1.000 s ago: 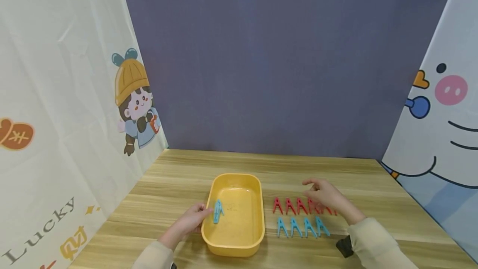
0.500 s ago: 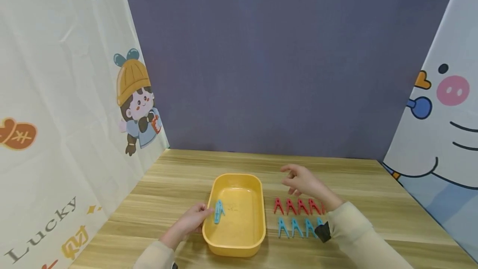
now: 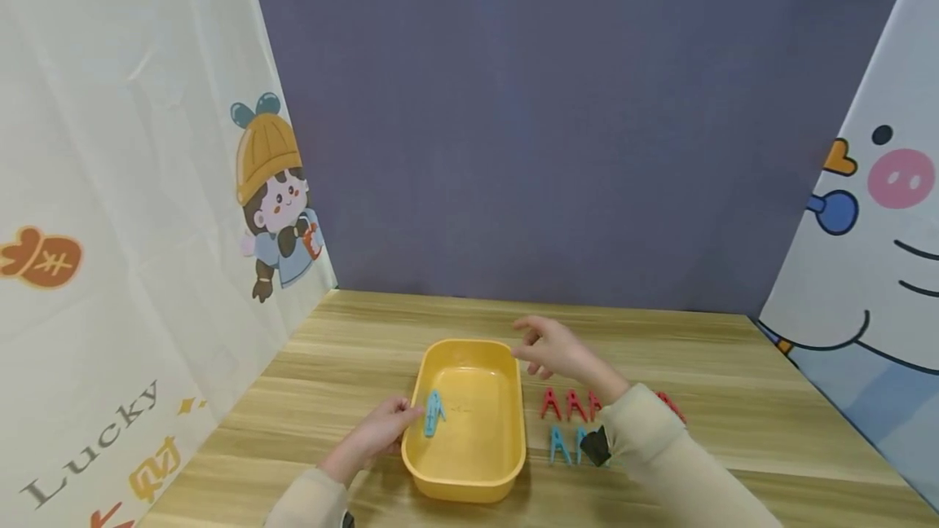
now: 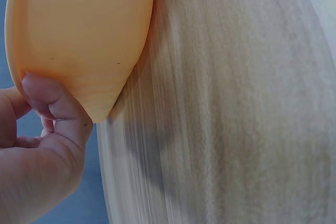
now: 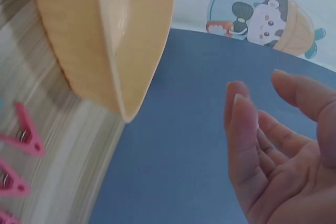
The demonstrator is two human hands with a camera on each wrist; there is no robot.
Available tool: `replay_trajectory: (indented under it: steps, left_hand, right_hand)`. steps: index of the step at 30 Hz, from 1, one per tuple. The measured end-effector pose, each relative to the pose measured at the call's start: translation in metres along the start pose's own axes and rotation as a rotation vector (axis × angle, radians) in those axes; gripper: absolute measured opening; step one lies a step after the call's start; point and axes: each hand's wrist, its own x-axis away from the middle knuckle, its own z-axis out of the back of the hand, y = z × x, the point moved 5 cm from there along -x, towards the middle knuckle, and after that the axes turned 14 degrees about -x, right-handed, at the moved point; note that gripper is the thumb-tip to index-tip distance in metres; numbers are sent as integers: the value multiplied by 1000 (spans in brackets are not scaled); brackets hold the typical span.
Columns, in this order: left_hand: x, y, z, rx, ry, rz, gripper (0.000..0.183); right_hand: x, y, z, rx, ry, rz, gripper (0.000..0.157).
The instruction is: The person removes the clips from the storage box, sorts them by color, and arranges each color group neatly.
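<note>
My left hand (image 3: pixel 377 430) pinches the left rim of a yellow plastic tub (image 3: pixel 465 492). The left wrist view shows its fingers (image 4: pixel 50 93) bent against the tub's outer wall (image 4: pixel 84 24). Inside the tub, near that hand, lies a blue clothespin (image 3: pixel 434 412). My right hand (image 3: pixel 553 349) hovers beside the tub's far right corner, holding nothing. In the right wrist view its thumb and fingers (image 5: pixel 244 140) are apart and loosely bent. Red clothespins (image 3: pixel 550 403) stand in a row right of the tub, with blue clothespins (image 3: pixel 560 445) in a nearer row; the right forearm hides several.
Everything rests on a wood-grain table (image 3: pixel 352 332). A dark grey-blue panel (image 3: pixel 513 121) rises behind its back edge. Printed cartoon sheets hang at the left (image 3: pixel 161 186) and right (image 3: pixel 866 267).
My right hand has moved left from over the red clothespins to near the tub's far right corner, its forearm now covering part of both rows. The left hand keeps its grip on the tub.
</note>
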Motion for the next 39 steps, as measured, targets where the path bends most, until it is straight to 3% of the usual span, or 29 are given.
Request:
replay_trajectory:
  steps: [12,39]
  left_hand:
    - [1,1,0,8,-10,-10,21]
    - [0,-1,1,8,-32,-19,22]
  right_hand:
    - [-19,2,-40,-41,-98,4,43]
    - [-37,20,-111,-144,-248,-198,45]
